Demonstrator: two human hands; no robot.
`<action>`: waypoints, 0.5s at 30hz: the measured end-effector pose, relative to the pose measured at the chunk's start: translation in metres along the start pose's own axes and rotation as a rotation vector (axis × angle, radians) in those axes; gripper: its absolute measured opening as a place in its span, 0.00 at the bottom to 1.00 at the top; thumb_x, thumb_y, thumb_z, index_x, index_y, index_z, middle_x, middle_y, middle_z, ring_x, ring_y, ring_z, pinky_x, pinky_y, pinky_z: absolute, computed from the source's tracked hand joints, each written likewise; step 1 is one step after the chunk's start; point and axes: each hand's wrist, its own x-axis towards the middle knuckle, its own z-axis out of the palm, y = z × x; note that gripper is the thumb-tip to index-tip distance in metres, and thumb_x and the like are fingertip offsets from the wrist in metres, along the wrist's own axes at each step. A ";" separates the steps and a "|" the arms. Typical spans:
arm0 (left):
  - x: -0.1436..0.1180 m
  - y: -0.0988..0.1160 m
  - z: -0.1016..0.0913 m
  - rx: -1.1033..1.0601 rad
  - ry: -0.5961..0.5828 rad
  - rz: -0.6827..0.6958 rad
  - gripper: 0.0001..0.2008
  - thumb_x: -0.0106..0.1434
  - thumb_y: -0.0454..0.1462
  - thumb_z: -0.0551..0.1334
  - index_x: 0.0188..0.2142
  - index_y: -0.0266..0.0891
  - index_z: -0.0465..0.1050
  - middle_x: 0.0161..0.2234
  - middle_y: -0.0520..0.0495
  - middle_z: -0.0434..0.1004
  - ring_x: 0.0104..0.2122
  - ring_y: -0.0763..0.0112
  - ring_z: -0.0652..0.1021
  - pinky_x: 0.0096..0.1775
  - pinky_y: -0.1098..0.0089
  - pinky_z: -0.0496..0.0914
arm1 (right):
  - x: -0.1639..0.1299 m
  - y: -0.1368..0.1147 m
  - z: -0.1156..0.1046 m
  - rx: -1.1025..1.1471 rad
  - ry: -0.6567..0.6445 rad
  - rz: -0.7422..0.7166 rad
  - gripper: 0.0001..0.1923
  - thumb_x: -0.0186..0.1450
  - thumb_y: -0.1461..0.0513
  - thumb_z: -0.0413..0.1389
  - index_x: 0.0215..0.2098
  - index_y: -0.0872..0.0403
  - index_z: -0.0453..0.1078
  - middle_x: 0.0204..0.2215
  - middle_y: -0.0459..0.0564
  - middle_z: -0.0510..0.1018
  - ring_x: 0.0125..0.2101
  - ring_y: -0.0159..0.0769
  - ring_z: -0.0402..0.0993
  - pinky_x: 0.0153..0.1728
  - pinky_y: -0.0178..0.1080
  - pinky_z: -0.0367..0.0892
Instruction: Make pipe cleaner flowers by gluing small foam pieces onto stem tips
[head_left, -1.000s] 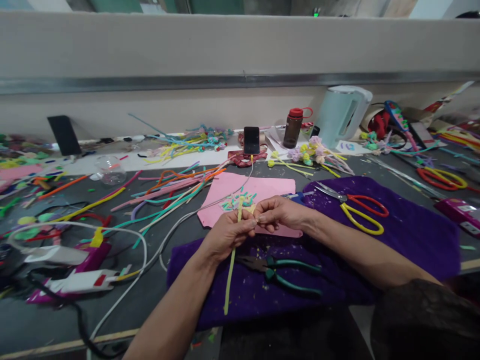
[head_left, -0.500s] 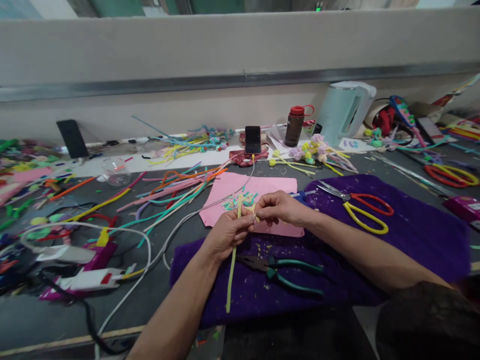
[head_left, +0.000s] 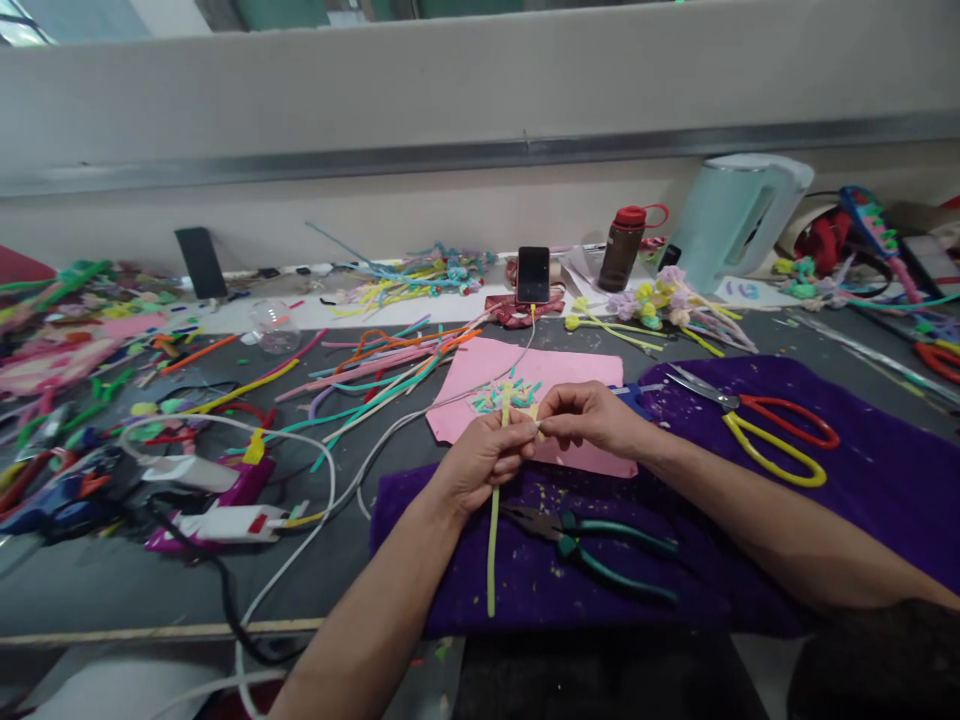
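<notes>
Yellow strip [head_left: 492, 565] clamped in the fingers of the left hand [head_left: 478, 464], over the purple cloth [head_left: 600, 612].

In the head view, its short upper end stands out past the left hand towards the cut pieces [head_left: 491, 398] on the pink mat [head_left: 581, 360]; its long end points down over the cloth. The right hand [head_left: 592, 413] meets the left, fingers pinched together on what seems a pale bit [head_left: 537, 425], too small to be sure. Pliers [head_left: 556, 528] lie just right of the strip, scissors [head_left: 729, 402] farther right.

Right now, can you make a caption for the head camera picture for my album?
Left hand holding a yellow strip, right hand pinching close by, pliers and scissors on purple cloth.
</notes>
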 end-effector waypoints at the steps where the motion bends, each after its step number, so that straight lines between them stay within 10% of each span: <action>1: 0.000 0.000 0.000 0.006 0.004 0.007 0.09 0.54 0.38 0.62 0.26 0.35 0.63 0.19 0.55 0.66 0.10 0.90 0.53 0.13 0.82 0.41 | 0.000 0.000 0.000 -0.005 0.001 0.001 0.10 0.56 0.58 0.58 0.30 0.58 0.69 0.19 0.43 0.71 0.17 0.23 0.66 0.16 0.27 0.58; 15: 0.004 -0.005 -0.003 0.093 -0.002 0.044 0.13 0.53 0.42 0.63 0.25 0.34 0.64 0.18 0.55 0.66 0.10 0.89 0.54 0.13 0.79 0.43 | -0.001 0.004 0.000 -0.276 0.016 -0.132 0.08 0.58 0.60 0.55 0.29 0.59 0.70 0.21 0.45 0.71 0.22 0.26 0.64 0.23 0.30 0.60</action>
